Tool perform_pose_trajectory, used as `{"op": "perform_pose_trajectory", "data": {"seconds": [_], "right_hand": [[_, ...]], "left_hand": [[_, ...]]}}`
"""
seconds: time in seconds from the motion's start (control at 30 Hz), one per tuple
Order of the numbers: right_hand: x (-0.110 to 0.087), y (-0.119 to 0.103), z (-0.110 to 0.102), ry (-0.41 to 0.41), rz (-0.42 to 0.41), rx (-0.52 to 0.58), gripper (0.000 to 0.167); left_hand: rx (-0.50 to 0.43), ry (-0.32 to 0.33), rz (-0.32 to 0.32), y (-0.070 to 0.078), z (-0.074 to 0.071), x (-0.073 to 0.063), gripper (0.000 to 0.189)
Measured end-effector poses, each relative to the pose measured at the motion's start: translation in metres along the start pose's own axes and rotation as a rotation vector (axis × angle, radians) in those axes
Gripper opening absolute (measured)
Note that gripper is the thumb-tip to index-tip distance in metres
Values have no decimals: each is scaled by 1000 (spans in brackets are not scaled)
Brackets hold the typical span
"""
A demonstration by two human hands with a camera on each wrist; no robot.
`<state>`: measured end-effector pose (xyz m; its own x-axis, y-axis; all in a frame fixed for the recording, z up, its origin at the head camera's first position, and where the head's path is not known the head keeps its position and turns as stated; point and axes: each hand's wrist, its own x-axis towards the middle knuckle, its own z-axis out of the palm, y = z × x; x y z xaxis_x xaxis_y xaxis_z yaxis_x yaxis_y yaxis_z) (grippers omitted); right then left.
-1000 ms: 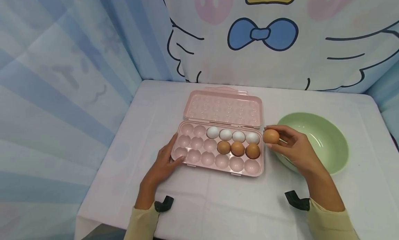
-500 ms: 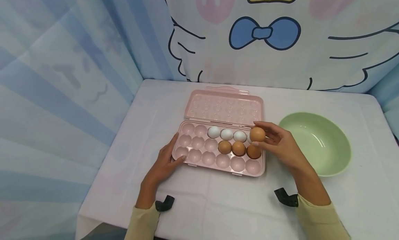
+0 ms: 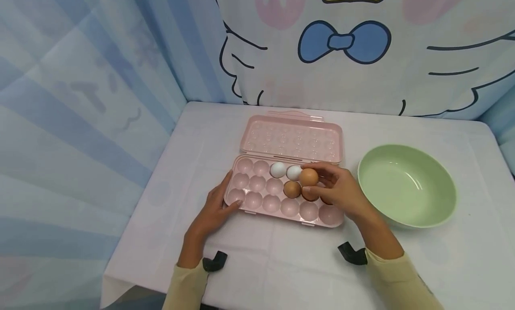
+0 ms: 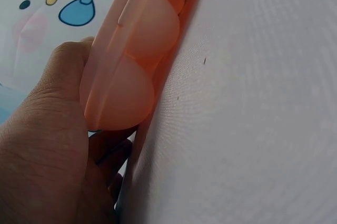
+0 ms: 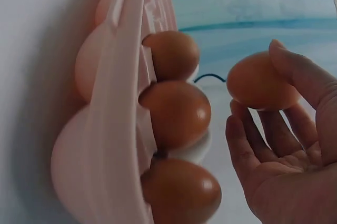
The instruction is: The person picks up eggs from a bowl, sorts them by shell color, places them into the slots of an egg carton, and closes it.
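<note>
A pink plastic egg carton (image 3: 257, 183) lies on the table with its lid (image 3: 291, 139) folded back. My left hand (image 3: 211, 211) grips its left end, the thumb over the front corner. In the left wrist view, fingers show behind the carton's cups (image 4: 118, 95). My right hand (image 3: 342, 191) pinches a brown egg (image 3: 309, 177) between thumb and fingers, above the carton's middle. In the right wrist view that egg (image 5: 260, 81) is apart from the seated brown eggs (image 5: 179, 113). White eggs (image 3: 278, 170) sit in the back row; some are hidden by the right hand.
A green bowl (image 3: 434, 184) stands right of the carton. White cloth (image 3: 277, 265) covers the table, and printed curtains (image 3: 277, 77) hang behind it and at the left. Several carton cups on the left and along the front hold nothing.
My right hand has carried the brown egg leftward from beside the carton's right end, near the bowl, to above its middle. The left hand has kept its grip on the carton.
</note>
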<state>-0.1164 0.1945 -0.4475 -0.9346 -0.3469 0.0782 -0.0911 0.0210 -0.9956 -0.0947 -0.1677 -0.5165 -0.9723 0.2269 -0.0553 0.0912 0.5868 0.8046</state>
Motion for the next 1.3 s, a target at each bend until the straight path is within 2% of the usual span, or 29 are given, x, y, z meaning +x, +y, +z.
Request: {"op": "perform_pose_trajectory", "data": {"seconds": [0.2, 0.47, 0.77, 0.97, 1.3], "right_hand": [[13, -1, 16, -27, -7, -38, 48], [25, 7, 40, -43, -1, -61, 50], [35, 21, 63, -16, -60, -126, 49], [35, 21, 68, 7, -40, -149, 47], [37, 21, 67, 20, -50, -279, 47]], "left_hand": [[-2, -2, -13, -1, 3, -1, 90], [-12, -18, 25, -2, 4, -3, 91], [-1, -6, -15, 1, 1, -4, 90], [4, -5, -7, 1, -1, -3, 89], [1, 1, 7, 2, -1, -3, 89]]}}
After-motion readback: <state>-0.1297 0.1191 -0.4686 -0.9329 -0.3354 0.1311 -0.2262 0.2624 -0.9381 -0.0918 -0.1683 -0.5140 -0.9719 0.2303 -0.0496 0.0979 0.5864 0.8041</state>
